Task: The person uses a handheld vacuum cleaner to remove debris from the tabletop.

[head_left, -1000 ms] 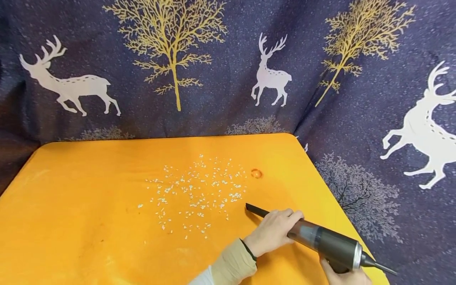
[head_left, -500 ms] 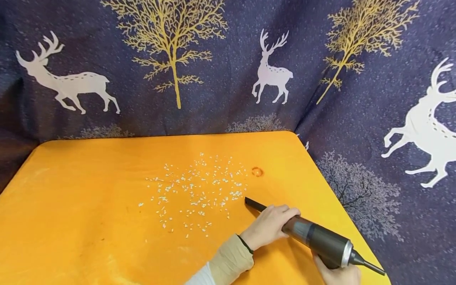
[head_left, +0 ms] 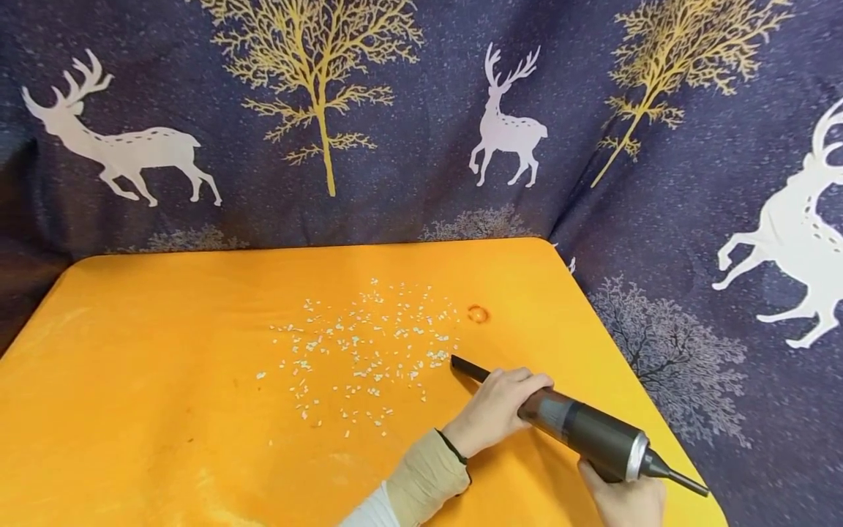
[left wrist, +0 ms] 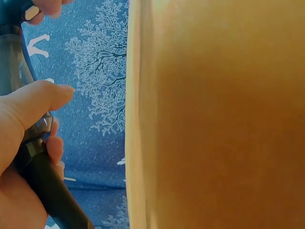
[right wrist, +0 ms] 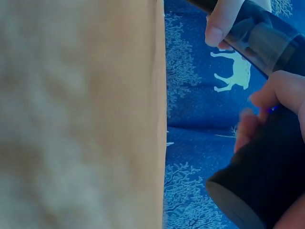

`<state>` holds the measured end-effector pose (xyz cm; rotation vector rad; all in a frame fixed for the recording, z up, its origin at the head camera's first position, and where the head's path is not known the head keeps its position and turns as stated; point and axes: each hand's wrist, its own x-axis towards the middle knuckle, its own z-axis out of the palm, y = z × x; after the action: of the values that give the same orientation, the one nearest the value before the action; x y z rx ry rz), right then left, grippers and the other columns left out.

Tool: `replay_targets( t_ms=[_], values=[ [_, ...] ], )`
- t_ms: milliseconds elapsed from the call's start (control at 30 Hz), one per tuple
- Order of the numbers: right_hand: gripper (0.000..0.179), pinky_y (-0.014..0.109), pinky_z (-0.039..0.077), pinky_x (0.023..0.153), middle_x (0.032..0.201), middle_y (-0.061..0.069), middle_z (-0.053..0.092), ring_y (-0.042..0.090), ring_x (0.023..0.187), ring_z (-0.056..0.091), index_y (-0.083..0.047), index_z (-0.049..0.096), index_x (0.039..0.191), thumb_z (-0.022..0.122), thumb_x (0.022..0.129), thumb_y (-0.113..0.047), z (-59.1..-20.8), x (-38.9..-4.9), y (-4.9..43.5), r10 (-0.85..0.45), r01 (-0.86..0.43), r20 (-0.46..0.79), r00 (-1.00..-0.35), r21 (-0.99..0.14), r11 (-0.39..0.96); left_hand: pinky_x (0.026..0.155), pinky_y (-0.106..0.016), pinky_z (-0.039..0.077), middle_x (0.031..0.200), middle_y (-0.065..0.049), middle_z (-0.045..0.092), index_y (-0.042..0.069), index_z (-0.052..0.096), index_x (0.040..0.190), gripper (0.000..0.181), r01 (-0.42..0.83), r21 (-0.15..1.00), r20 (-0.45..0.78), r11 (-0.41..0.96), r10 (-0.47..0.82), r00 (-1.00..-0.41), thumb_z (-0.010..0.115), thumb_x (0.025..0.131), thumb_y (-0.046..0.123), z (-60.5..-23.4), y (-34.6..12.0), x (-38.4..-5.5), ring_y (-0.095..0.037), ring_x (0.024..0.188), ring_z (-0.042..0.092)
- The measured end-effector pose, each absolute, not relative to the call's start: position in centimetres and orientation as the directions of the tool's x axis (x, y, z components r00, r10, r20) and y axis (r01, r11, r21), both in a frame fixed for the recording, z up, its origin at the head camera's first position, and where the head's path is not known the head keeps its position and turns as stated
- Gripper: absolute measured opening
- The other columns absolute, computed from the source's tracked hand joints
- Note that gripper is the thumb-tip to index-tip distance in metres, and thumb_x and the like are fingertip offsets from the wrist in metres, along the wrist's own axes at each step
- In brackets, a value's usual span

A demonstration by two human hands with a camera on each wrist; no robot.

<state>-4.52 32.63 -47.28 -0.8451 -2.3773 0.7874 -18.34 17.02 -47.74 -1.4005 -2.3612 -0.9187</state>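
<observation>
A dark handheld vacuum cleaner (head_left: 599, 439) slants across the right part of the orange table (head_left: 165, 351). My left hand (head_left: 494, 410) grips its front end, thumb and fingers wrapped round the tube in the left wrist view. My right hand (head_left: 628, 501) holds the handle beneath the body; in the right wrist view its fingers (right wrist: 281, 90) curl round the dark grip (right wrist: 271, 167). The narrow black nozzle (head_left: 469, 368) points left and has its tip at the right edge of many small white scraps (head_left: 375, 359) scattered over the table.
A reddish ring mark (head_left: 478, 314) shows on the table beyond the nozzle. Dark blue cloth (head_left: 408, 183) printed with deer and trees hangs behind the table and along its right side. The table's right edge (head_left: 632, 373) runs close to the vacuum's rear.
Both hands have moved the vacuum slightly forward and left, bringing its nozzle tip up to the nearest scraps. The head view has shifted slightly. Both hands keep their hold.
</observation>
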Motion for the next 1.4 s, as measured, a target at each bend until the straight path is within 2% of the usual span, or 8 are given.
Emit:
replay_targets(
  t_ms=[133,300,400,733,1133,1400],
  values=[
    [0.042,0.006,0.036,0.058,0.076,0.011,0.066,-0.013,0.062,0.043,0.004,0.064,0.094,0.085,0.059,-0.003,-47.3,-4.9,32.8,0.655,0.347,0.239,-0.717,-0.693,0.633,0.078,-0.018,0.041,0.101,0.009,0.065,0.024,0.057,0.119,0.056,0.833,0.428,0.497,0.351,0.679,-0.541,0.086,0.071,0.026,-48.0,16.8,-18.6,-0.004,0.092,0.059],
    [0.043,0.005,0.038,0.061,0.071,-0.021,0.054,-0.014,0.064,0.046,0.004,0.064,0.095,0.084,0.058,0.003,-47.3,-5.1,32.9,0.651,0.303,0.243,-0.719,-0.733,0.609,0.08,-0.02,0.041,0.102,0.01,0.064,0.024,0.056,0.119,0.055,0.823,0.443,0.477,0.355,0.684,-0.551,0.085,0.073,0.026,-47.8,16.6,-18.7,-0.003,0.093,0.057],
    [0.043,0.004,0.039,0.061,0.071,-0.032,0.048,-0.016,0.065,0.047,0.005,0.065,0.094,0.084,0.055,0.007,-47.3,-5.2,32.7,0.643,0.263,0.28,-0.713,-0.744,0.615,0.081,-0.021,0.041,0.103,0.01,0.065,0.024,0.056,0.12,0.056,0.827,0.433,0.48,0.359,0.684,-0.549,0.086,0.072,0.026,-47.7,16.5,-18.8,-0.003,0.093,0.058],
    [0.042,0.005,0.039,0.062,0.07,-0.029,0.049,-0.014,0.066,0.047,0.003,0.066,0.096,0.084,0.059,0.003,-47.3,-6.0,32.2,0.649,0.317,0.196,-0.736,-0.747,0.585,0.086,-0.024,0.043,0.109,0.01,0.065,0.024,0.055,0.122,0.062,0.81,0.452,0.442,0.373,0.695,-0.567,0.087,0.07,0.022,-47.7,15.6,-19.5,-0.004,0.097,0.058],
    [0.037,0.005,0.04,0.061,0.068,-0.031,0.05,-0.013,0.063,0.048,0.005,0.067,0.087,0.082,0.054,0.009,-47.7,-6.5,31.8,0.622,0.215,0.292,-0.727,-0.763,0.61,0.083,-0.021,0.04,0.11,0.009,0.063,0.025,0.055,0.12,0.056,0.801,0.488,0.426,0.347,0.706,-0.566,0.085,0.073,0.027,-47.8,15.1,-19.9,-0.003,0.095,0.058],
    [0.041,0.007,0.038,0.056,0.066,-0.012,0.056,-0.013,0.059,0.043,0.006,0.063,0.092,0.083,0.056,0.002,-47.4,-6.2,32.0,0.676,0.35,0.216,-0.705,-0.722,0.596,0.085,-0.02,0.038,0.113,0.011,0.063,0.026,0.054,0.121,0.056,0.787,0.517,0.388,0.337,0.728,-0.566,0.084,0.074,0.027,-47.6,15.3,-19.6,-0.001,0.1,0.055]
  ],
)
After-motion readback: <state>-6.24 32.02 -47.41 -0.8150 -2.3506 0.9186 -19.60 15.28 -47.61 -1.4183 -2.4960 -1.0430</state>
